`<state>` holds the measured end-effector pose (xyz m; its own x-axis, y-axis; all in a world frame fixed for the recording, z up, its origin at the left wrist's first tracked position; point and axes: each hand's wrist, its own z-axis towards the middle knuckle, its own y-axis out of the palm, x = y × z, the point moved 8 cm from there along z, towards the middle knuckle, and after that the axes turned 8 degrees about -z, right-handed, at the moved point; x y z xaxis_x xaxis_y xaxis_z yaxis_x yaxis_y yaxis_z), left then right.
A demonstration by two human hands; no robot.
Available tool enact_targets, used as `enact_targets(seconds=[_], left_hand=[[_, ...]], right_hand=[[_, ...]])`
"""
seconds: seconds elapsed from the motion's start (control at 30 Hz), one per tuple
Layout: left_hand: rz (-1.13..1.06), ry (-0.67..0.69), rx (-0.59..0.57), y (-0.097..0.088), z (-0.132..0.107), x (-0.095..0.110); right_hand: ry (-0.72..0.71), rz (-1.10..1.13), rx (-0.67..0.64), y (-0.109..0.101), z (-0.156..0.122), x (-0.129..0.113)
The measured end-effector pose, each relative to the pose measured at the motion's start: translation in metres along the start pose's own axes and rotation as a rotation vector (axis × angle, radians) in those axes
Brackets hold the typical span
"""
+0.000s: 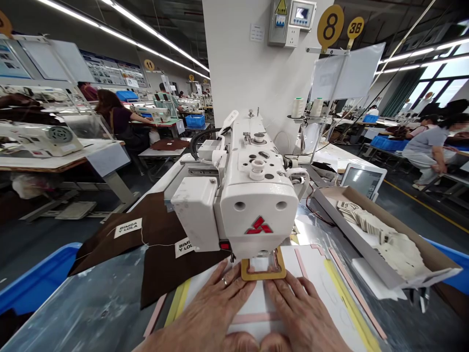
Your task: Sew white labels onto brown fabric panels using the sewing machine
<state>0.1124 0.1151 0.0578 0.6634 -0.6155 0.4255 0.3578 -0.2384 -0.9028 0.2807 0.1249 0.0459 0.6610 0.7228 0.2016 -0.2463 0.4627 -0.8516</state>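
My left hand (210,308) lies flat, fingers stretched out, on the white template sheet (315,278) just in front of a tan rectangular frame (263,274) under the sewing machine head. My right hand (300,313) lies flat beside it, fingers spread, fingertips close to the frame's right corner. A ring sits on one left finger. The white sewing machine (252,195) with a red logo stands right behind the frame. Neither hand holds anything.
Brown fabric pieces (161,244) with white labels lie left of the machine. A cardboard tray (384,234) of white labels sits at right, a small screen (362,181) behind it. Blue bins (32,278) flank the table. Other people sit at stations far left and right.
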Motion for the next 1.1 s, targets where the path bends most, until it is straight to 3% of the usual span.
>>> enact_targets(seconds=[0.2, 0.4, 0.63, 0.73, 1.1], left_hand=[[0.011, -0.031, -0.059, 0.005, 0.0, -0.002], [0.005, 0.008, 0.022, -0.009, 0.004, 0.008], [-0.024, -0.059, -0.099, -0.001, 0.003, 0.002], [-0.03, -0.076, -0.097, -0.001, 0.003, 0.0], [0.014, -0.022, -0.01, 0.0, 0.0, -0.001]], right_hand=[[-0.014, -0.048, 0.061, -0.011, 0.008, -0.003], [0.007, -0.044, 0.024, -0.002, 0.002, -0.002], [-0.156, -0.08, 0.047, 0.008, 0.005, -0.012], [-0.174, -0.088, 0.067, 0.011, 0.009, -0.014], [-0.03, -0.026, -0.095, 0.014, 0.002, 0.003]])
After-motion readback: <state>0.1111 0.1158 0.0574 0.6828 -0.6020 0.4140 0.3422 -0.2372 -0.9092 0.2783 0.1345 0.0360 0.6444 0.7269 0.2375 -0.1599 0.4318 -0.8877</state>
